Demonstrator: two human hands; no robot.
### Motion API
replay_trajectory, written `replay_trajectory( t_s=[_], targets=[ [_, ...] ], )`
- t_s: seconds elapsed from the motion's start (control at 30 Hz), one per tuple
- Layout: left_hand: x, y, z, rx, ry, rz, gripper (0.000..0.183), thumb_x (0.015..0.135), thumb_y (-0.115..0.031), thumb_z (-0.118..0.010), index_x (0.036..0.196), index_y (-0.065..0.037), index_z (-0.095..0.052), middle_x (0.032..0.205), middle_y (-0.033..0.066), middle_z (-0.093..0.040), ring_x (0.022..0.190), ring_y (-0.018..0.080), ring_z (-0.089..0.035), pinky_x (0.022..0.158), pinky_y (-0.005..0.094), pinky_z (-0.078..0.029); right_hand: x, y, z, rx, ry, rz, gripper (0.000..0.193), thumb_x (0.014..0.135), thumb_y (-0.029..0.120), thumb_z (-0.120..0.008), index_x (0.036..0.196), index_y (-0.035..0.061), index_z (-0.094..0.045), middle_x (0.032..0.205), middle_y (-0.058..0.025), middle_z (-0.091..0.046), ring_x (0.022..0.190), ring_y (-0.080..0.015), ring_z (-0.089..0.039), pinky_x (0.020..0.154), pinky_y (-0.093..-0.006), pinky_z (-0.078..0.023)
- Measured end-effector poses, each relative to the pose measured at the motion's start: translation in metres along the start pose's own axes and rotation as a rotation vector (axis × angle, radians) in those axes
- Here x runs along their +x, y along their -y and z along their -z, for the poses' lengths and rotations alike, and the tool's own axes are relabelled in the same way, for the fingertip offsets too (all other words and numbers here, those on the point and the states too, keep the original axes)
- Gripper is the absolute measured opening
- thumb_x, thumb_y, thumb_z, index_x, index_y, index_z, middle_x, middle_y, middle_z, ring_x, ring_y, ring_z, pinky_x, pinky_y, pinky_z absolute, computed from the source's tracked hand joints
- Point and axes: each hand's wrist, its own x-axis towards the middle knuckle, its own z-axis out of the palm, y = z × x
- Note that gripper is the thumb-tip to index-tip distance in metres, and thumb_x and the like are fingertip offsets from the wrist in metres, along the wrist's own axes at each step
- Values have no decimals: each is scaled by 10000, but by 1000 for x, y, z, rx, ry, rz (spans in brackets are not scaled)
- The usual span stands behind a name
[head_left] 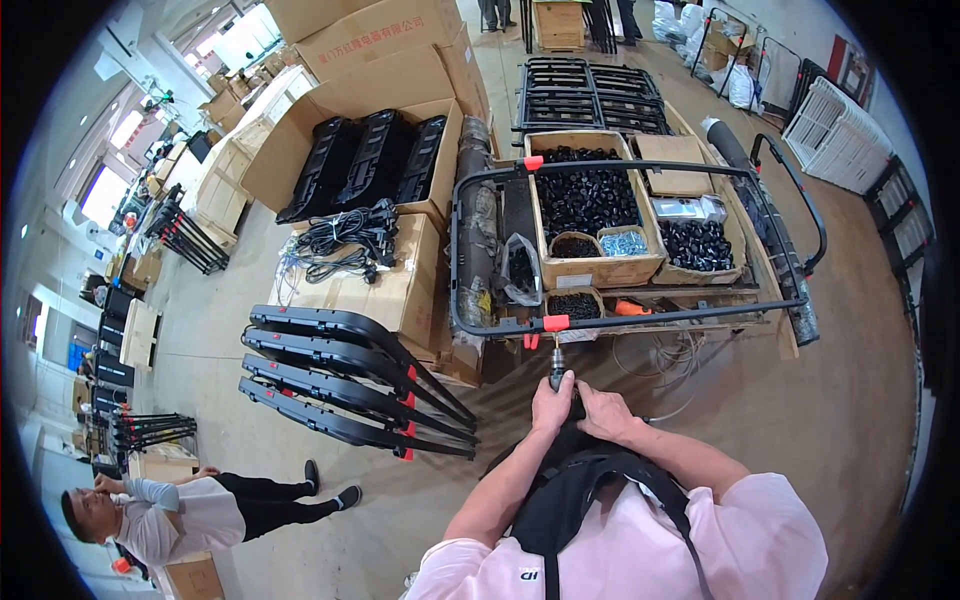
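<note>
Both my hands are closed around a power drill (558, 366) in front of my chest. My left hand (550, 405) wraps its body behind the chuck, and my right hand (606, 412) grips beside it at the handle, whose lower part is hidden. The drill's bit points away from me at a red clip (556, 323) on the near bar of a black tubular frame (680, 315). Whether the tip touches the bar I cannot tell. The frame lies across the workbench over the parts boxes, with another red clip (534, 162) on its far bar.
Beyond the near bar stand a carton of black plastic parts (590, 190) and an orange-handled tool (632, 308). Stacked black frames (340, 375) stand at left, below coiled black cables (345, 240) on a carton. A person (180, 515) stands at far left.
</note>
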Motion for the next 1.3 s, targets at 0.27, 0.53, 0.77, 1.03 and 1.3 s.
replay_trajectory(
  t_s=[0.27, 0.53, 0.77, 1.03, 1.3],
  targets=[
    [13, 6, -4, 116, -22, -4, 580, 972, -566, -688, 1053, 8, -663, 951, 171, -723, 915, 296, -691, 849, 432, -532, 8, -7, -1, -1, -1, 20, 810, 739, 230, -838, 1397, -33, -446, 1077, -296, -721, 1023, -460, -710, 871, -540, -577],
    [19, 0, -5, 130, -18, 9, 592, 972, -572, -680, 1075, 10, -662, 995, 193, -734, 962, 322, -707, 873, 445, -533, 12, -5, 5, -21, -3, 16, 856, 735, 238, -845, 1431, -40, -432, 1084, -298, -722, 1010, -455, -720, 876, -532, -582],
    [23, -6, -4, 102, 10, 31, 605, 968, -580, -675, 1087, 13, -659, 1010, 214, -734, 987, 346, -711, 887, 453, -532, 17, -7, 7, -39, 13, 43, 766, 746, 213, -833, 1381, -25, -476, 1124, -274, -689, 1046, -452, -698, 887, -528, -575],
    [14, -4, 0, 78, 13, 15, 637, 965, -599, -675, 1103, 22, -651, 1043, 234, -730, 1006, 355, -704, 898, 461, -528, 14, -1, 1, -37, 39, 43, 528, 742, 168, -808, 1177, -11, -569, 1188, -220, -566, 1077, -454, -649, 908, -538, -554],
    [6, 0, 2, 30, 58, 28, 618, 977, -584, -673, 1119, 17, -655, 1063, 220, -727, 1011, 313, -694, 901, 448, -526, 7, 7, 0, -38, 53, -1, 535, 744, 189, -819, 1174, -5, -569, 1184, -212, -566, 1076, -451, -648, 918, -542, -548]
  ],
)
